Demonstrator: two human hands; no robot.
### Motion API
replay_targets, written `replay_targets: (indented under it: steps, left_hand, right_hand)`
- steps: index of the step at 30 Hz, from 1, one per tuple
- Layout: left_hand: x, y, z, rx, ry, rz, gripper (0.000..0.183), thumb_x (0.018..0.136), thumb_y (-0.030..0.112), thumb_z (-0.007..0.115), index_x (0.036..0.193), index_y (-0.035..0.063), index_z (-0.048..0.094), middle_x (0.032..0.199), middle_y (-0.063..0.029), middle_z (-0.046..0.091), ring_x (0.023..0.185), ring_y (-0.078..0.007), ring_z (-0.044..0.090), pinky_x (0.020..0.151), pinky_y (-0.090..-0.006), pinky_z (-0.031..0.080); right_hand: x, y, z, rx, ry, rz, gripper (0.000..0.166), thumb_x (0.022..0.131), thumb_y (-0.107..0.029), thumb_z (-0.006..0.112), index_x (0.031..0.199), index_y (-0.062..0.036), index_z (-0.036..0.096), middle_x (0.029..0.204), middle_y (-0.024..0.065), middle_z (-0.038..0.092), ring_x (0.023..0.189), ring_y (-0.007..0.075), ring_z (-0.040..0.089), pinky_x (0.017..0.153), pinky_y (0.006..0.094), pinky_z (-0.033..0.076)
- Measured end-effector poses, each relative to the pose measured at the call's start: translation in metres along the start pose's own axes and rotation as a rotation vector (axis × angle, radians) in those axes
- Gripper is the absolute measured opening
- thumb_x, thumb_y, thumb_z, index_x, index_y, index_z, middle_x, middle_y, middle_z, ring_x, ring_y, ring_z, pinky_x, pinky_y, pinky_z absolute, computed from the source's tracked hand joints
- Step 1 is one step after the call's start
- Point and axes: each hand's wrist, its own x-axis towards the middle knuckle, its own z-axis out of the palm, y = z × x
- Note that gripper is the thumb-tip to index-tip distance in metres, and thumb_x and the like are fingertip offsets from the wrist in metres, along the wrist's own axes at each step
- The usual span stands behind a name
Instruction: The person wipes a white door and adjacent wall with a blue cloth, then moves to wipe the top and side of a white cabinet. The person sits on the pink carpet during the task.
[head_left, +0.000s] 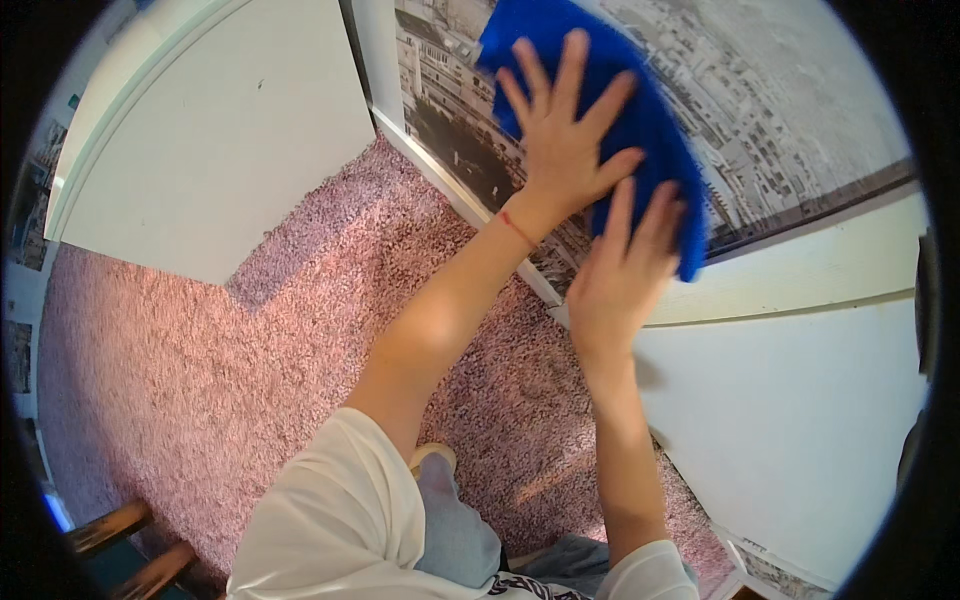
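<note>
A blue cloth (652, 112) lies spread against a wall covering (465, 97) printed with a grey city scene. My left hand (562, 142) rests flat on the cloth, fingers spread wide, a thin red string around its wrist. Lower and to the right, my right hand (622, 277) lays its fingers over the lower part of the cloth. Its fingers are slightly blurred and look extended, with a gap between two of them. Neither hand visibly pinches the cloth; its far edge runs up to the top of the picture.
A white door or panel (210, 142) stands at the upper left. Pinkish shaggy carpet (300, 375) covers the floor. White baseboard (465, 206) runs below the printed wall. At the right stands another white door or panel (780, 420). Wooden furniture bars (154, 570) show at the lower left.
</note>
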Motion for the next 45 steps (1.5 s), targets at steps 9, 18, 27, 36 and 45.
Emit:
replay_targets:
  steps: [9,18,27,36,45]
  left_hand:
    - [-0.180,-0.031,-0.036,-0.098,-0.509,-0.406,0.076,0.097,0.035,0.055,0.142,-0.0203,0.031,0.159,-0.0394,-0.005,0.145,-0.0614,-0.007,0.117,-0.0650,0.007]
    - [0.062,0.092,0.007,0.019,-0.008,0.237,0.054,0.092,0.052,0.057,0.132,0.0162,0.062,0.163,-0.0163,0.026,0.143,-0.0605,0.014,0.108,-0.0772,0.009]
    - [-0.094,0.113,-0.006,-0.308,-0.465,0.033,0.052,0.098,0.027,0.051,0.142,0.0000,0.049,0.162,-0.0210,0.027,0.146,-0.0504,0.023,0.111,-0.0705,0.021]
    - [0.056,0.158,0.000,-0.425,-0.116,0.306,0.063,0.090,0.029,0.065,0.146,0.0048,0.047,0.160,-0.0223,0.029,0.147,-0.0503,0.024,0.113,-0.0689,0.019]
    - [-0.025,0.160,0.008,-0.134,-0.217,0.256,0.058,0.087,0.041,0.067,0.138,0.0165,0.057,0.155,-0.0252,0.034,0.132,-0.0630,0.035,0.101,-0.0708,0.035]
  right_hand:
    - [-0.116,0.008,0.080,0.068,-0.281,-0.031,0.059,0.085,0.002,0.056,0.143,0.0082,0.044,0.149,0.0285,0.041,0.135,0.0478,0.042,0.111,0.0533,0.035]
    - [0.034,0.001,-0.088,-0.037,0.380,0.031,0.056,0.090,-0.003,0.057,0.146,0.0010,0.047,0.155,0.0328,0.031,0.142,0.0504,0.034,0.113,0.0640,0.021]
    - [-0.095,0.052,-0.035,-0.124,0.177,0.108,0.059,0.091,0.003,0.057,0.148,0.0053,0.040,0.156,0.0306,0.032,0.146,0.0465,0.030,0.118,0.0616,0.017]
    - [-0.006,0.053,-0.123,-0.200,0.466,0.114,0.060,0.086,0.000,0.063,0.144,-0.0017,0.049,0.158,0.0299,0.026,0.147,0.0460,0.026,0.119,0.0547,0.019]
    - [-0.080,0.098,-0.068,-0.345,0.386,0.088,0.051,0.088,-0.002,0.061,0.139,-0.0067,0.056,0.151,0.0222,0.046,0.138,0.0415,0.044,0.116,0.0612,0.019]
